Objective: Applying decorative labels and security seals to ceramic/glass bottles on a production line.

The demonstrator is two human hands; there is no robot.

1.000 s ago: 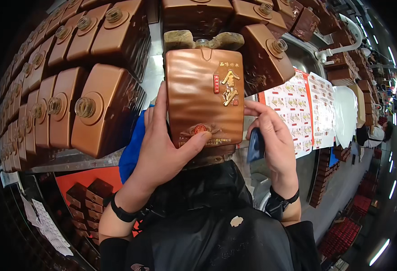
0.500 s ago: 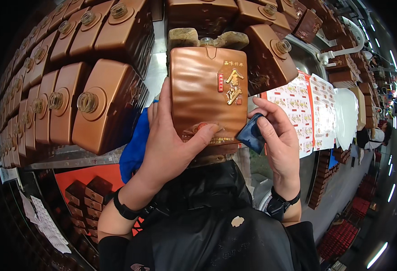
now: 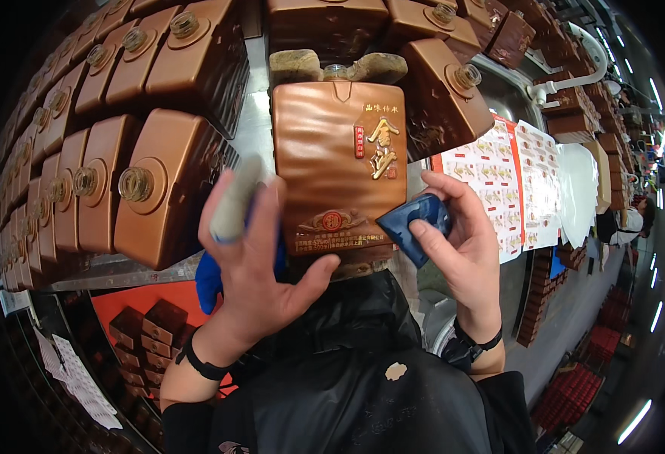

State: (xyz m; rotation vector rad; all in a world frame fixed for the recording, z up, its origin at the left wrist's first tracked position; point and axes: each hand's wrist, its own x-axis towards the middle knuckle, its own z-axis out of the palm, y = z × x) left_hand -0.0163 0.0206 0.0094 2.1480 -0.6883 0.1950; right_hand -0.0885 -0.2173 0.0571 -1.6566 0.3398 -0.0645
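A flat, copper-coloured square bottle (image 3: 325, 166) lies in front of me, its decorated face up and its glass neck pointing away between two worn tan pads (image 3: 378, 68). My left hand (image 3: 253, 272) is raised beside its lower left corner, fingers spread and partly blurred. A pale grey cover (image 3: 234, 208) wraps one finger. In my right hand (image 3: 468, 250), thumb and fingers pinch a dark blue flexible piece (image 3: 402, 227), glossy and folded. Its tip is at the bottle's lower right edge; whether it touches cannot be told.
Several similar bottles (image 3: 166, 181) stand in rows at the left, with more at the back and one leaning bottle (image 3: 446, 98) at right. Sticker sheets (image 3: 483, 181) lie to the right. Blue cloth (image 3: 209, 280) is under my left hand; stacked brown boxes (image 3: 128, 325) are below left.
My left hand has let go of the bottle's left side and moved left, fingers opening. My right hand has shifted slightly, turning the blue piece over the bottle's edge.
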